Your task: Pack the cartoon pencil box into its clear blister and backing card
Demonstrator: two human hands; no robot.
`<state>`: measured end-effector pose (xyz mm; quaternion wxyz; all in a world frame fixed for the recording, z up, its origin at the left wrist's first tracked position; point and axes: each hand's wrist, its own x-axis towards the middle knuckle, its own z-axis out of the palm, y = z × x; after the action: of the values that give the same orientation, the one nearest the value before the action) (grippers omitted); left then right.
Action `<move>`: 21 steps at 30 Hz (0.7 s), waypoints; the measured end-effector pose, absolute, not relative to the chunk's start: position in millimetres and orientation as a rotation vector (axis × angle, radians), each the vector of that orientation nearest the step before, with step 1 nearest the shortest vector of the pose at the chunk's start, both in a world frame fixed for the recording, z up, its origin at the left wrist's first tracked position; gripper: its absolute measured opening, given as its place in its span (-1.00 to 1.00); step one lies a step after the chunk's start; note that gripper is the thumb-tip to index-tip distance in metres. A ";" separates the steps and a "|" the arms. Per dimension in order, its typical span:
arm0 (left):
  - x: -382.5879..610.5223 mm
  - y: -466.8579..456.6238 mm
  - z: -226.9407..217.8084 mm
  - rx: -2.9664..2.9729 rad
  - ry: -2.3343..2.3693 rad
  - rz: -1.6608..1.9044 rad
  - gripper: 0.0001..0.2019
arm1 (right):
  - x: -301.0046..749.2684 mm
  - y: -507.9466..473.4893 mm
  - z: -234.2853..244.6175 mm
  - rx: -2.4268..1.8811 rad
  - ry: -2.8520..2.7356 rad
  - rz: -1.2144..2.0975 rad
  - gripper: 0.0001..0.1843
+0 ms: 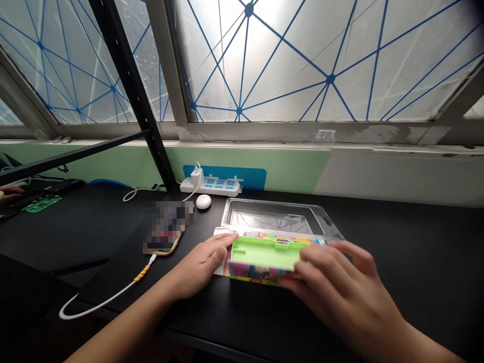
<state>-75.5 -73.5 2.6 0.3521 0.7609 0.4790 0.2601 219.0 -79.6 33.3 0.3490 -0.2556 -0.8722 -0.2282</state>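
Observation:
A light-green pencil box [264, 252] with colourful printed sides lies on the black desk, its shallow inside facing up and a small tab on its far edge. My right hand [340, 282] grips its right end, fingers bent over the rim and slightly blurred; that end is hidden. At the left end, my left hand [206, 262] lies with its fingers stretched out, the fingertips touching the box's far left corner. Directly behind the box is a clear plastic package tray [272, 212], with a printed card partly visible beneath my left fingers.
To the left lies a phone [166, 229] with a white charging cable [102, 305]. A white round case [203, 202] and a power strip [215, 186] sit near the wall. A black frame post [139, 85] rises behind. Another person's hand [10, 193] shows at far left.

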 end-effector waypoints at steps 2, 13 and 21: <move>-76.9 -74.1 3.7 1.952 1.258 0.640 -0.22 | 228.1 -95.6 34.3 -0.558 -2.309 -0.469 -0.84; -74.6 -76.8 0.5 2.011 1.330 0.482 -0.15 | 361.4 -81.6 -32.3 -1.096 -2.554 0.148 0.13; -80.1 -77.6 -3.1 1.913 1.274 0.662 -0.19 | 354.8 -74.4 -26.6 -1.252 -2.170 0.561 -0.36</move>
<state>-80.1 -77.6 -3.1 0.3660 0.7442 0.4957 0.2577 354.8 -74.4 -26.6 0.2832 -0.4676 -0.8107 0.2096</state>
